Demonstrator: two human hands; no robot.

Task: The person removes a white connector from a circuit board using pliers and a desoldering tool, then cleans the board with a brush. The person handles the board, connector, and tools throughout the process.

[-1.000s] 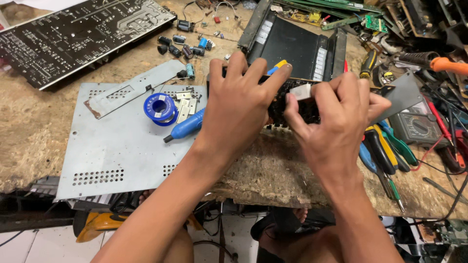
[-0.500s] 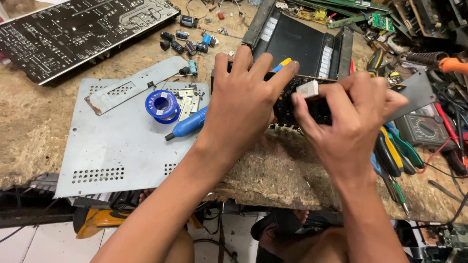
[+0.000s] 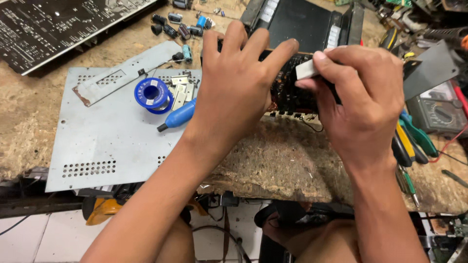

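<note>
While the left hand (image 3: pixel 234 92) clasps the near left end of a small dark circuit board crowded with components (image 3: pixel 292 92), its fingers curled over the board's far edge, the right hand (image 3: pixel 363 104) grips the board's right end and pinches a small white rectangular block (image 3: pixel 307 69) between thumb and forefinger, pressed to the board's top edge. Whether that block is a loose piece or part of the board cannot be told from this angle. The board is held just above the worn, pitted wooden workbench (image 3: pixel 292 165), near its middle. To the left lies a flat grey perforated sheet-metal panel (image 3: pixel 102 141), and on it sit a blue spool of solder wire (image 3: pixel 152 94), a blue-handled tool (image 3: pixel 179 116) with a dark tip, and a few small bright metal brackets (image 3: pixel 179 92). At the far left corner rests a large dark printed circuit board with pale tracing (image 3: pixel 53 29). Several small black and blue cylindrical capacitors (image 3: pixel 183 27) are scattered at the far edge. Behind the hands stands a black open chassis with pale side strips (image 3: pixel 302 22). To the right lie a grey multimeter (image 3: pixel 438 114) and green- and yellow-handled screwdrivers (image 3: pixel 412 141).
</note>
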